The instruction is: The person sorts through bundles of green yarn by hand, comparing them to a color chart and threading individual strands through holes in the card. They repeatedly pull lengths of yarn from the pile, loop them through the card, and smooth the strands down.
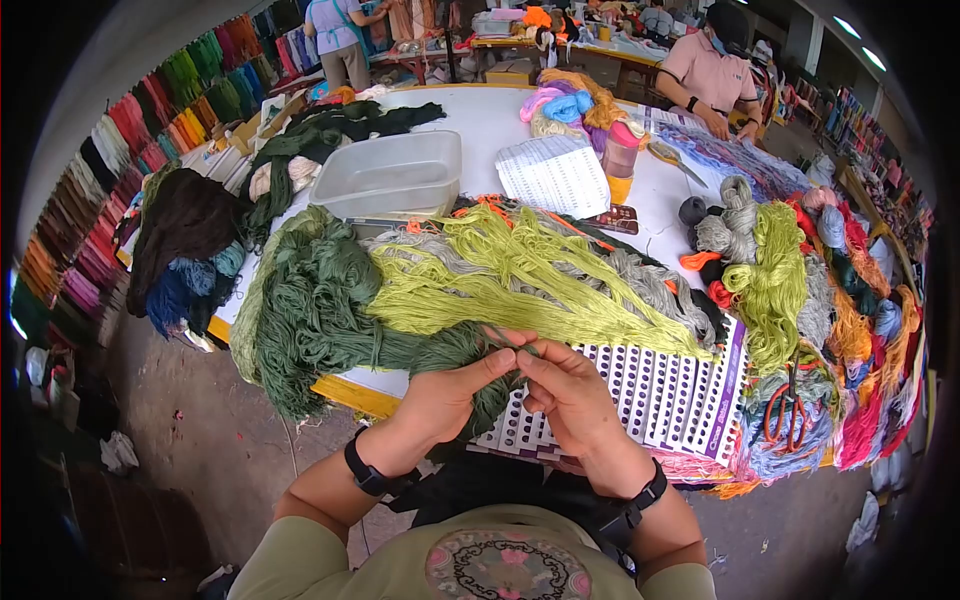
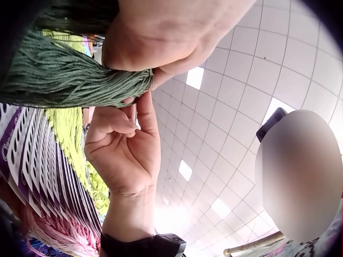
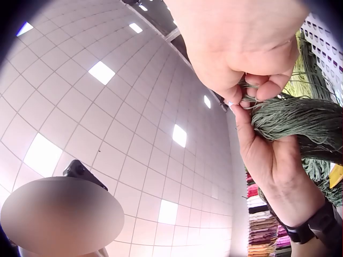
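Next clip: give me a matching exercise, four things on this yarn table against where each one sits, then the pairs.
Things:
1. clear plastic tub
2. orange scissors
3. dark green yarn bundle
4. punched card

Places:
A. on the bright yarn at the table's right end
B. held in the left hand
C. beyond the lime yarn, mid-table
D. at the near edge, under the right hand

Pairs: 1-C, 2-A, 3-B, 4-D

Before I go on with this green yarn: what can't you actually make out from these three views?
- Head view: how many strands the right hand pinches; too fine.
- Head view: the dark green skein end inside the left hand, covered by fingers.
- Head view: print on the punched card; too small, partly under yarn.
- Wrist views: the table itself; both cameras look up at the ceiling.
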`<action>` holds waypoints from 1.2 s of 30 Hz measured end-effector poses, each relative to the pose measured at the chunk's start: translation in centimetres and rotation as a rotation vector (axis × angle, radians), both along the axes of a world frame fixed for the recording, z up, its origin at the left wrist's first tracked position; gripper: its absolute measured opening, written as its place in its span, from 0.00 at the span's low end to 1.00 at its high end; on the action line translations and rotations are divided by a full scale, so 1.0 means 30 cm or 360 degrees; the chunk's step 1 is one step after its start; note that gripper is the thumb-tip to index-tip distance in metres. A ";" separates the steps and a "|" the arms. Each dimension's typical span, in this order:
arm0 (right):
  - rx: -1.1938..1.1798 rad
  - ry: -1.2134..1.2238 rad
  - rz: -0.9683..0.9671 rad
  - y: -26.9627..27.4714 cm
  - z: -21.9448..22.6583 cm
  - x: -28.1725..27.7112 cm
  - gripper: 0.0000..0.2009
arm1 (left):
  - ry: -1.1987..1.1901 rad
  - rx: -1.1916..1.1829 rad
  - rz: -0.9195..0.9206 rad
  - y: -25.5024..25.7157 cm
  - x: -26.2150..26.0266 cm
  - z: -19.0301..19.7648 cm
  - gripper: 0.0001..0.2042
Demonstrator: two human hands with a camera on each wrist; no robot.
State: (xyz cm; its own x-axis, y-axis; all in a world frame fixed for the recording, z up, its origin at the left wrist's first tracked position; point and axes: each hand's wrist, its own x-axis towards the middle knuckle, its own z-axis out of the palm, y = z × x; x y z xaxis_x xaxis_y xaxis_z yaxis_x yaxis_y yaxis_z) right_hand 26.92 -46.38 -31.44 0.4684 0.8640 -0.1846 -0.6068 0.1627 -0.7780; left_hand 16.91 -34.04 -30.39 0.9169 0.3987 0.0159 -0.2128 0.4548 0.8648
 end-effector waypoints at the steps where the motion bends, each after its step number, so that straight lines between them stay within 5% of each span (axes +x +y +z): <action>1: -0.0001 0.0000 0.0000 0.000 -0.001 0.000 0.09 | -0.0011 0.0007 -0.0001 0.000 0.000 -0.001 0.08; 36: -0.0037 -0.0152 -0.0172 -0.014 -0.034 -0.025 0.09 | 0.0022 0.0087 0.0038 -0.018 -0.008 -0.046 0.10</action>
